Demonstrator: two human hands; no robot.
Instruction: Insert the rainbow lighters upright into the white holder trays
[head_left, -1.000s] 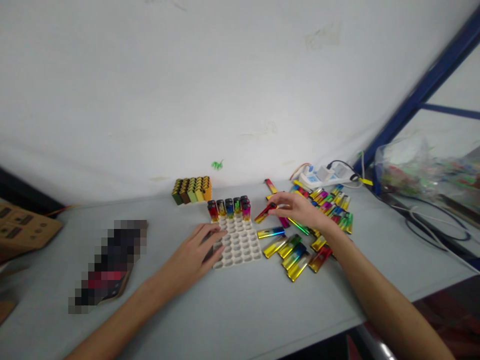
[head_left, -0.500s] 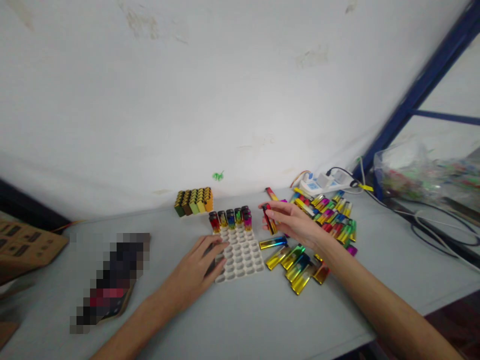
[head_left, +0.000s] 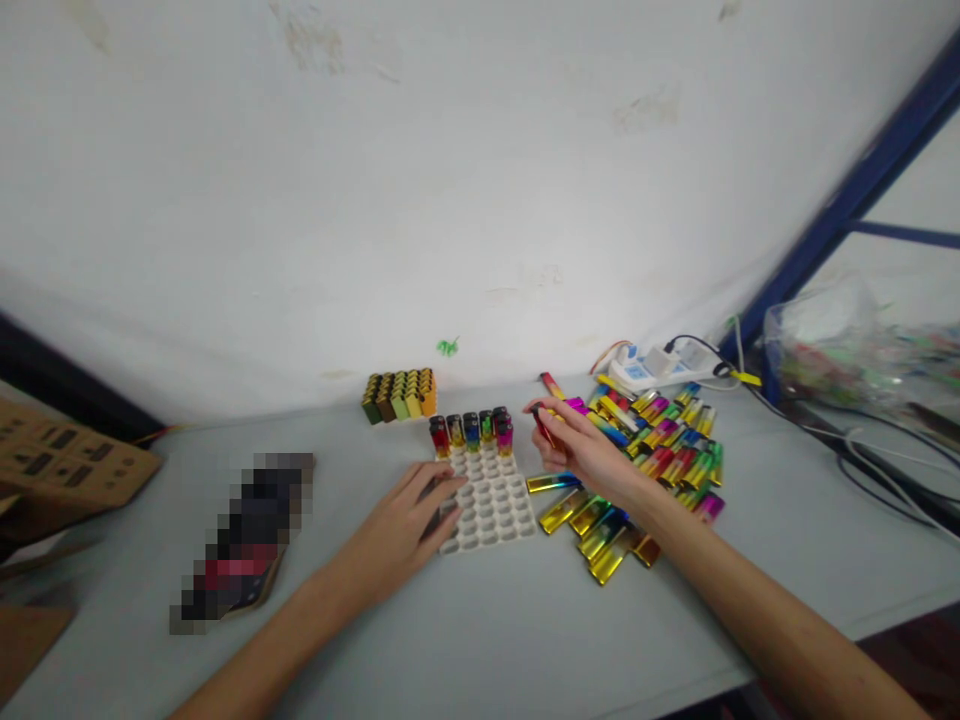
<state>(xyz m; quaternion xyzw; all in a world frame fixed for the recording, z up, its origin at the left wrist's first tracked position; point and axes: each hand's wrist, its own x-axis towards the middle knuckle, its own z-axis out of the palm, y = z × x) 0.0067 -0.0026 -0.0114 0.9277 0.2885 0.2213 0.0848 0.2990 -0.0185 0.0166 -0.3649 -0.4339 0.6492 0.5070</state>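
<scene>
In the centre of the frame, the right hand [head_left: 574, 448] is closed with its fingers on a red lighter [head_left: 547, 428], which is held tilted above the table [head_left: 450, 640], right of the white tray [head_left: 489, 502]. The left hand [head_left: 417, 512] grasps nothing; its fingers are loosely spread at the left edge of this tray. At the far end of the tray, some colourful lighters [head_left: 472, 434] stand upright. Right of centre, many loose lighters [head_left: 660, 465] are lying in a pile, and behind them there is a white power strip [head_left: 637, 374]
</scene>
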